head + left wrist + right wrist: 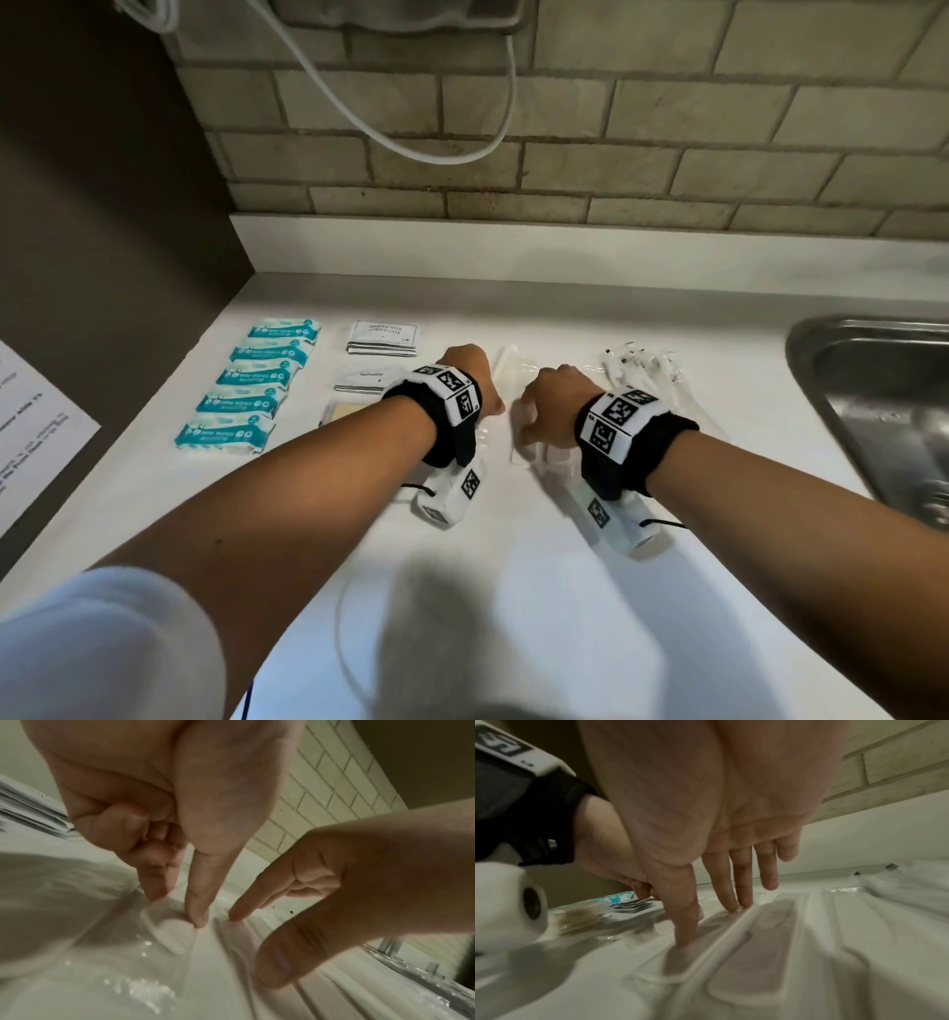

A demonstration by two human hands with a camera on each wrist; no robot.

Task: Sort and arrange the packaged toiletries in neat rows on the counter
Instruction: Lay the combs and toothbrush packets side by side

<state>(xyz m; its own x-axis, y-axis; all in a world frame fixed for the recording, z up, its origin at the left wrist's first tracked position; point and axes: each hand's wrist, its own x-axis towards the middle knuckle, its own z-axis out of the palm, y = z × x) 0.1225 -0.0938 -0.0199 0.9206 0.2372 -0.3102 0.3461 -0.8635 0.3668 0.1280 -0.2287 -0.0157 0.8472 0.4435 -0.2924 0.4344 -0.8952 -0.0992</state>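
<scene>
Several clear-wrapped flat white items (513, 367) lie side by side on the white counter (513, 591), between my two hands. My left hand (470, 377) has its thumb and forefinger tips down on one wrapper (164, 927), pinching the plastic; its other fingers are curled into the palm. In the left wrist view the pinch (176, 906) shows close up, with my right hand (334, 882) beside it. My right hand (552, 406) presses its straight fingertips (743, 902) onto the neighbouring packets (757, 953). What the white items are cannot be told.
Blue wipe packs (257, 383) form a column at the left. Beside them lie shampoo sachets (382, 336), toothpaste sachets (364, 380) and a yellowish packet (344, 411). A loose pile of clear packets (642, 365) sits right, then a steel sink (883, 411). A cable (436, 149) hangs on the tiled wall.
</scene>
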